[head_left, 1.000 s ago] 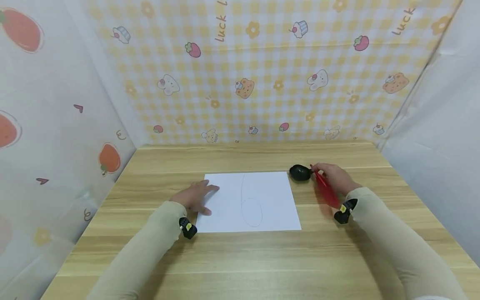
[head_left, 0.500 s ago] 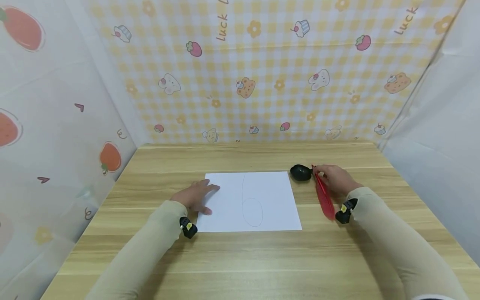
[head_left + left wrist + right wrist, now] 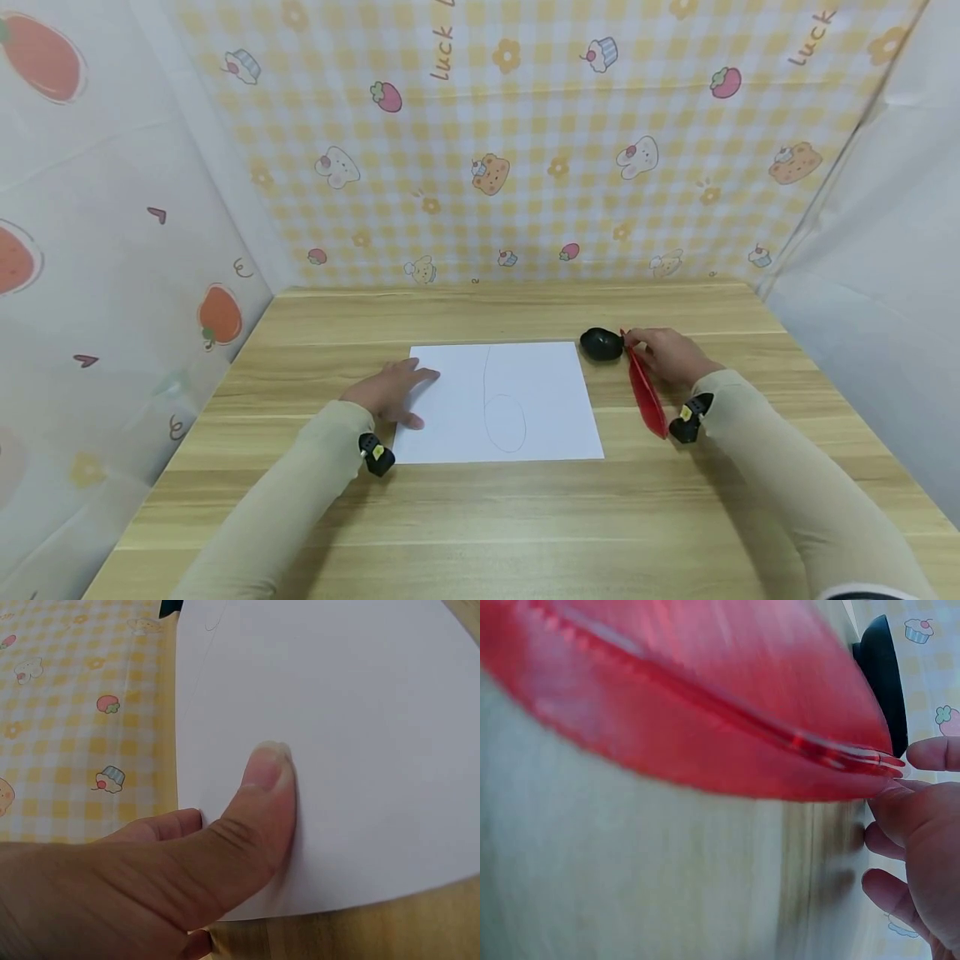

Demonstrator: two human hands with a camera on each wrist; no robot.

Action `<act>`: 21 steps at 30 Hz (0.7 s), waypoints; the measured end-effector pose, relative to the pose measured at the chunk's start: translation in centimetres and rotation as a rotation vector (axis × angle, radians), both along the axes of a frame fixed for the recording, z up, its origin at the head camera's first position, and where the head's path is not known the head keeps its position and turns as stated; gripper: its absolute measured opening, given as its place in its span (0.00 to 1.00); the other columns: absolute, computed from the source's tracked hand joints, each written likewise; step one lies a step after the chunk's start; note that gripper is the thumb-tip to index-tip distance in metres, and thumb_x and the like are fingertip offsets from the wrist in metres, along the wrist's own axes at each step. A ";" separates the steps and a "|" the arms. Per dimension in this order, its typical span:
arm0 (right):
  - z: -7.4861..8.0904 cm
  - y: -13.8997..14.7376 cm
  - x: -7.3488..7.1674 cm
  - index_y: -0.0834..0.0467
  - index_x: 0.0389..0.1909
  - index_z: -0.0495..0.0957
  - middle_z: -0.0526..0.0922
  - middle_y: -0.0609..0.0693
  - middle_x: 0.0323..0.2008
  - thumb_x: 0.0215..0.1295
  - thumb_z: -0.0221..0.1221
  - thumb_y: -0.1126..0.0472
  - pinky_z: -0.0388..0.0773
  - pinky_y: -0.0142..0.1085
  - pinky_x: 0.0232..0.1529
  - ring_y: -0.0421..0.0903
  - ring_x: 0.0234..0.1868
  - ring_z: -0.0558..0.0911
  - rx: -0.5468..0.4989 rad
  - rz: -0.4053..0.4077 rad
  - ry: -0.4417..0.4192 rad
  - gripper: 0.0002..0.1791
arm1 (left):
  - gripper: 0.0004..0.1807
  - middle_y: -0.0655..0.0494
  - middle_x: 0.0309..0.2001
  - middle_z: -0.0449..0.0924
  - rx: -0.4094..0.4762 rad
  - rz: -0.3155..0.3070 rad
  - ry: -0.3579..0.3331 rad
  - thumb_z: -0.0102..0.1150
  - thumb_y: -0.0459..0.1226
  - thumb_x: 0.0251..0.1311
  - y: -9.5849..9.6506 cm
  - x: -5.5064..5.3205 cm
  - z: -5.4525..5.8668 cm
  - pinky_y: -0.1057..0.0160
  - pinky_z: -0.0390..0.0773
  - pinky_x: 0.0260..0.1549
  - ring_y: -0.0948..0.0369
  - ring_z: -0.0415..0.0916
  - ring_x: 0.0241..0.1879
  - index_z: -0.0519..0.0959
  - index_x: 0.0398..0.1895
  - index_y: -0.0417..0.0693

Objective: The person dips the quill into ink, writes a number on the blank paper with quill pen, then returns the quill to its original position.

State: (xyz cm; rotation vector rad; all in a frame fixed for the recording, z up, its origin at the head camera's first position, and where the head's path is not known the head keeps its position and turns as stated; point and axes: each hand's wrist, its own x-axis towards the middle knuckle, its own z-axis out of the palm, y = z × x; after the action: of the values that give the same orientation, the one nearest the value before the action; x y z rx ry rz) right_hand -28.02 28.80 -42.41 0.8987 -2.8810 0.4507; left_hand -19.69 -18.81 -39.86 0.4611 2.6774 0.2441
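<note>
My left hand (image 3: 386,394) rests with spread fingers on the left part of a white sheet of paper (image 3: 555,417). In the left wrist view its thumb (image 3: 264,802) presses flat on the paper (image 3: 375,750). A thin drawn line and loop show at the middle of the sheet. My right hand (image 3: 670,354) pinches the narrow end of a red feather-shaped pen (image 3: 647,392) between thumb and fingertips, right of the sheet. The pen's broad end points toward the body; in the right wrist view the red feather (image 3: 667,727) slants across the picture, blurred.
A small black rounded object (image 3: 602,344) sits on the wooden table (image 3: 487,525), between the sheet's upper right corner and my right fingertips. A yellow checked cloth backdrop (image 3: 525,217) stands at the far edge, with white cloth walls (image 3: 870,275) on both sides.
The broad end of the red feather pen has swung down toward the front and turned slightly in my right fingers. My left hand stays in place on the paper.
</note>
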 end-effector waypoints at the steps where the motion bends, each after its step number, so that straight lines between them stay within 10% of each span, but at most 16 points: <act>1: 0.0 0.0 0.0 0.60 0.44 0.80 0.85 0.56 0.40 0.61 0.59 0.73 0.80 0.49 0.39 0.51 0.35 0.82 -0.001 0.001 0.000 0.12 | 0.48 0.37 0.74 0.47 -0.002 -0.001 0.000 0.73 0.47 0.48 0.0 0.0 0.0 0.35 0.56 0.63 0.35 0.46 0.71 0.61 0.73 0.55; 21: 0.2 0.3 0.2 0.61 0.47 0.79 0.84 0.60 0.43 0.62 0.58 0.74 0.80 0.49 0.39 0.53 0.38 0.83 0.006 -0.045 -0.060 0.13 | 0.45 0.42 0.75 0.48 0.058 0.061 -0.026 0.75 0.46 0.47 -0.2 -0.1 0.0 0.35 0.56 0.63 0.40 0.45 0.72 0.66 0.70 0.58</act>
State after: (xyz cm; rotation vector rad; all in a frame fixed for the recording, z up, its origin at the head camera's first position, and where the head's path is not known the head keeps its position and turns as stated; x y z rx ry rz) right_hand -27.86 29.09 -42.23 0.8330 -2.9523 0.4728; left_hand -19.78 -19.01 -39.89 0.3917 2.6673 0.3439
